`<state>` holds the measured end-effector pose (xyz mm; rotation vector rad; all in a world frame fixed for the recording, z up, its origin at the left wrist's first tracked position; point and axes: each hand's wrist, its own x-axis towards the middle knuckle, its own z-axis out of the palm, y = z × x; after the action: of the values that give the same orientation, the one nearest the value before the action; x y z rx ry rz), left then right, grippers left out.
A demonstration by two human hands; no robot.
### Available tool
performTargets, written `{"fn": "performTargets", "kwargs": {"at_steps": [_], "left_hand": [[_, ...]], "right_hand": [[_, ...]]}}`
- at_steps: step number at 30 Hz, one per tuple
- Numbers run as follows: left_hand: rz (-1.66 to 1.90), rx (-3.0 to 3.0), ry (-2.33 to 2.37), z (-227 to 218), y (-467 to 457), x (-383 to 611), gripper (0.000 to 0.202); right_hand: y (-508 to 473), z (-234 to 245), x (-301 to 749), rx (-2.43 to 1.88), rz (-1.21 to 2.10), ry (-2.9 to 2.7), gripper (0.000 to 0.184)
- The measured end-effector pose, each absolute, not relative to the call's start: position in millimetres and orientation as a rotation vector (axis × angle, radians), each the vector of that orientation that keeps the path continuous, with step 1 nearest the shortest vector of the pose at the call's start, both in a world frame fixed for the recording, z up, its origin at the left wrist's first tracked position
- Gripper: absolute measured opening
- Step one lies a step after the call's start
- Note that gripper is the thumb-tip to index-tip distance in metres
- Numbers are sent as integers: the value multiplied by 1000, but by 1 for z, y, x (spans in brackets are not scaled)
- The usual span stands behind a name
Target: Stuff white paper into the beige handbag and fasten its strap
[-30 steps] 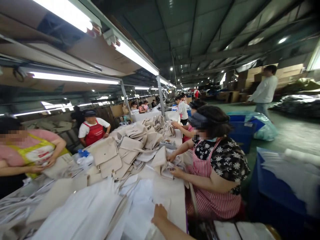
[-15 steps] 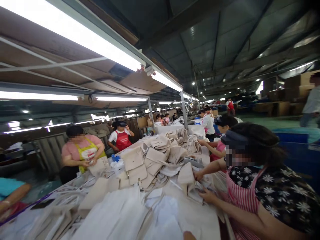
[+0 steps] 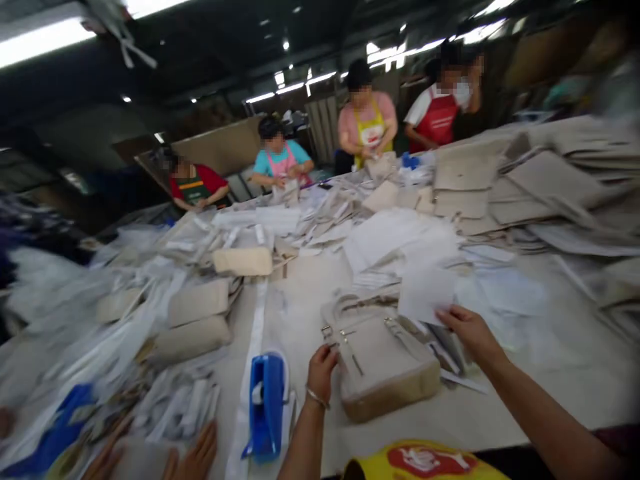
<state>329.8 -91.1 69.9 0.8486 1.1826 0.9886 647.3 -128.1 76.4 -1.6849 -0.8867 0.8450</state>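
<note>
the bag (image 3: 380, 357) lies on the table (image 3: 550, 373) between the left hand (image 3: 321, 371) and the right hand (image 3: 467, 328). the left hand touches its left edge. a sheet (image 3: 426, 293) sits just beyond the right hand. a tape dispenser (image 3: 267, 403) stands left of the left hand. stacked bags (image 3: 550, 173) lie far beyond the right hand.

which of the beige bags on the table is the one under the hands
The bag lying flat at the near edge, just right of the blue tape dispenser. The left hand touches it; the other bags lie farther off, untouched.
</note>
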Motion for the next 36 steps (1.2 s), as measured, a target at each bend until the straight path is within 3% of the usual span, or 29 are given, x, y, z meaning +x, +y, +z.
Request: {"fn": "performTargets", "kwargs": {"at_steps": [7, 14, 25, 29, 31, 36], "left_hand": [[1097, 887, 1091, 63, -98, 314, 30], [1163, 1208, 1406, 45, -88, 299, 21], [1057, 817, 1386, 21, -82, 320, 28], [1177, 597, 1292, 21, -83, 325, 69], [1189, 463, 1266, 22, -83, 326, 78], [1105, 432, 1122, 25, -80, 319, 44]], "right_hand": [[-83, 57, 494, -1610, 1288, -1292, 9], [-97, 42, 466, -1469, 1791, -1308, 17], [-98, 35, 474, -1496, 1847, -1218, 12], [-103, 33, 471, -1522, 1773, -1118, 13], [-102, 31, 470, -1527, 1742, -1062, 13], [-96, 27, 463, -1517, 1745, -1003, 16]]}}
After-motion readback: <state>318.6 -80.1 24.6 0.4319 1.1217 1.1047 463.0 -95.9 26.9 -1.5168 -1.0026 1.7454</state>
